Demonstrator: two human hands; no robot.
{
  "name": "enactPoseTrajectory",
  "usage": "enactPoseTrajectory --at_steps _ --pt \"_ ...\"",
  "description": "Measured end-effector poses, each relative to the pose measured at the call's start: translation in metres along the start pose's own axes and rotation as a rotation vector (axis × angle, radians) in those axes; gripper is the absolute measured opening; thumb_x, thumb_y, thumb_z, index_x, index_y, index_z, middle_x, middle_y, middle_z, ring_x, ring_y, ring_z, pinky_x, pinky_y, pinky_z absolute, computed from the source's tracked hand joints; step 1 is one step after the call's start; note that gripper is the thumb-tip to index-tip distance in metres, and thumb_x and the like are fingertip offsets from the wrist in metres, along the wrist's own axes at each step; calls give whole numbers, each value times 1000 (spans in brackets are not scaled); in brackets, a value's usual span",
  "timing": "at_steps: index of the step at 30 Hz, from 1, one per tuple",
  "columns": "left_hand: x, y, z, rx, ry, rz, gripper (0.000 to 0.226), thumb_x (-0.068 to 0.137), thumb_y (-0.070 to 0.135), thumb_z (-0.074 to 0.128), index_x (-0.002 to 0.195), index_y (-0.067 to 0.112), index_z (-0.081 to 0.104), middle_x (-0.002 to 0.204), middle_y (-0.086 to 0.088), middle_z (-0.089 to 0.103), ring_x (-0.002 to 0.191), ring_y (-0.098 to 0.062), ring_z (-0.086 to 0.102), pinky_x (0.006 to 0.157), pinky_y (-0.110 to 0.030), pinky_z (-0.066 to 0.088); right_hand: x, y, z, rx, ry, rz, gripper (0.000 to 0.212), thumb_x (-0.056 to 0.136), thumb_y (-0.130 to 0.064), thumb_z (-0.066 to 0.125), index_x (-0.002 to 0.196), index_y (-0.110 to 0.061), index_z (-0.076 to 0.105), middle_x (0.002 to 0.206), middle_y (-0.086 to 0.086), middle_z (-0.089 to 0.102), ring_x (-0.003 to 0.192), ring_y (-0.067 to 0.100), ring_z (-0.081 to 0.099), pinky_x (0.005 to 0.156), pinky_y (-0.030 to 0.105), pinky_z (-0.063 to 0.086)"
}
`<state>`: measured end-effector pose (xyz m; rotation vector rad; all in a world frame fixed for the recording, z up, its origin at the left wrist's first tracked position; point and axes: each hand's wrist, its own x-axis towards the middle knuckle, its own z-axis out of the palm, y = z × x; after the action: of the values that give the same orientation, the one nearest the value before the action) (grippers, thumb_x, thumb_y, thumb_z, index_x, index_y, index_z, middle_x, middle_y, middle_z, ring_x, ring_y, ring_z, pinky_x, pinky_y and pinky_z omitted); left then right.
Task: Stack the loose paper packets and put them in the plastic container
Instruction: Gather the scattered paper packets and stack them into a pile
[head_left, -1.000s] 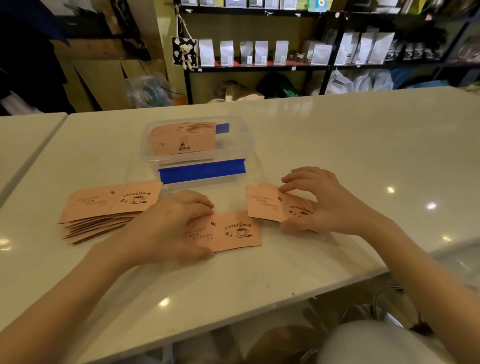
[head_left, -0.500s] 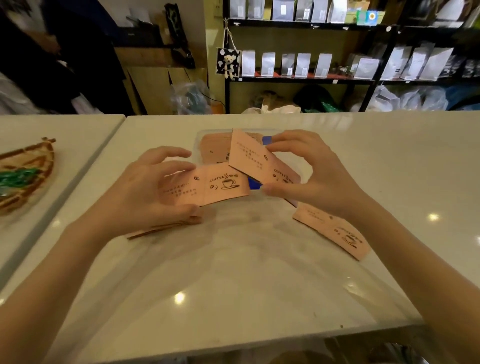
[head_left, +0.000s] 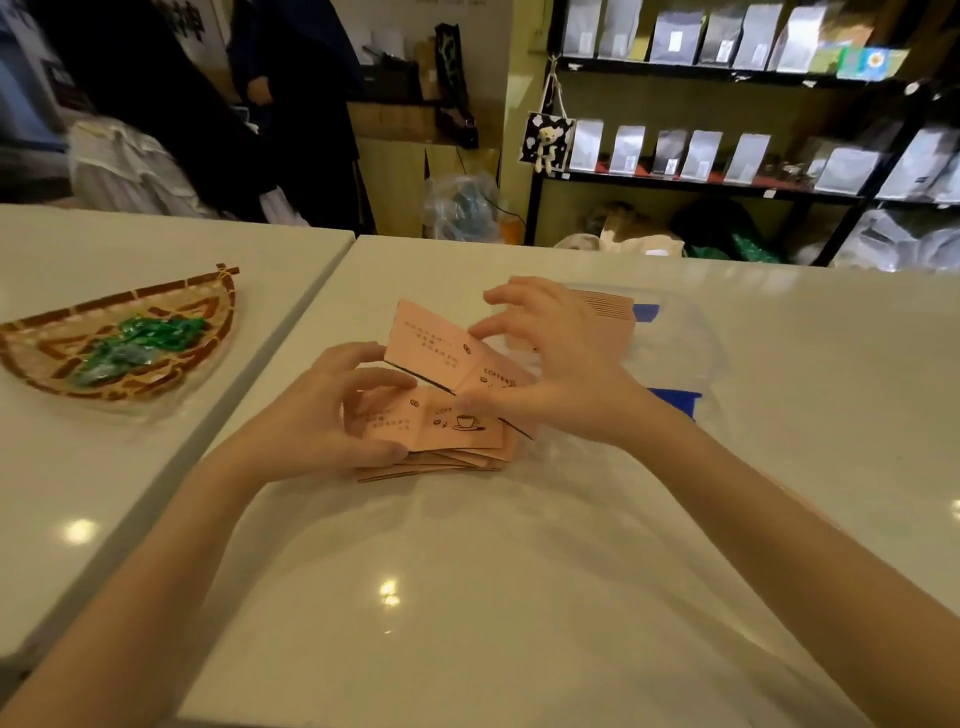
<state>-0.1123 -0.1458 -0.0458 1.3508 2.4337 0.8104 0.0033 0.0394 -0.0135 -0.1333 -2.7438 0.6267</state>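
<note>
A stack of packets (head_left: 431, 441) lies on the table (head_left: 467, 597) under the left fingers (head_left: 374, 382), the container (head_left: 691, 353) beyond the right fingers (head_left: 511, 299), a basket (head_left: 119, 343) well left.
</note>
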Motion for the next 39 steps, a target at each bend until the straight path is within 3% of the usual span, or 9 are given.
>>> enactPoseTrajectory --at_steps 9,15,21,23,26,30,33,34,39 --pt "0 -15 4 23 82 -114 108 49 64 64 138 30 15 149 7 21 135 -12 16 109 -33 20 9 4 29 -134 -153 -51 64 67 -63 58 121 -29 51 148 -4 25 138 12 0 107 33 -11" --pt "-1 -14 5 68 75 -55 95 54 62 67 134 38 21 145 10 24 133 -11 17 107 -30 22 10 8 37 -215 -221 -65 65 71 -65 51 125 -29 47 152 -2 17 139 14 -8 107 40 -18" --pt "3 1 12 52 189 118 71 56 69 53 120 39 46 123 28 36 109 19 24 88 -8 27 -3 15 17 -128 -177 -49 70 70 -62 55 130 -31 38 152 -6 18 138 8 -3 110 37 -11" --pt "5 13 11 42 204 172 63 59 70 50 115 41 50 118 33 38 111 19 29 86 -7 29 -11 20 5 -63 -147 -23 69 70 -59 57 130 -32 37 150 -8 23 138 9 4 114 40 -2" --pt "14 44 11 32 161 240 57 61 66 50 114 44 49 119 30 42 114 12 34 90 -8 28 -26 30 -14 -15 -68 -20 65 71 -61 56 128 -34 41 145 -9 35 135 9 21 113 41 13" --pt "30 97 20 -16 3 400 55 66 62 57 115 60 33 115 52 33 115 22 28 92 0 24 -54 41 -40 9 -2 -21 52 74 -55 57 123 -46 41 134 -25 42 125 -6 30 107 28 13" --pt "45 127 39 -20 -120 477 70 68 59 59 129 49 26 139 32 30 128 8 25 107 -24 28 -83 55 -58 49 34 72 43 74 -49 61 109 -58 37 114 -41 37 107 -21 28 104 23 10" --pt "49 135 47 0 -156 474 73 67 61 59 131 48 24 143 26 28 129 6 24 108 -30 28 -94 62 -64 42 51 128 46 72 -50 61 111 -56 38 113 -37 38 105 -20 27 106 25 11" --pt "65 160 90 95 -288 510 80 66 58 60 134 41 20 144 18 30 123 6 25 99 -18 22 -151 89 -80 -43 44 366 61 67 -52 65 122 -35 44 118 -22 36 112 -11 20 104 24 10"
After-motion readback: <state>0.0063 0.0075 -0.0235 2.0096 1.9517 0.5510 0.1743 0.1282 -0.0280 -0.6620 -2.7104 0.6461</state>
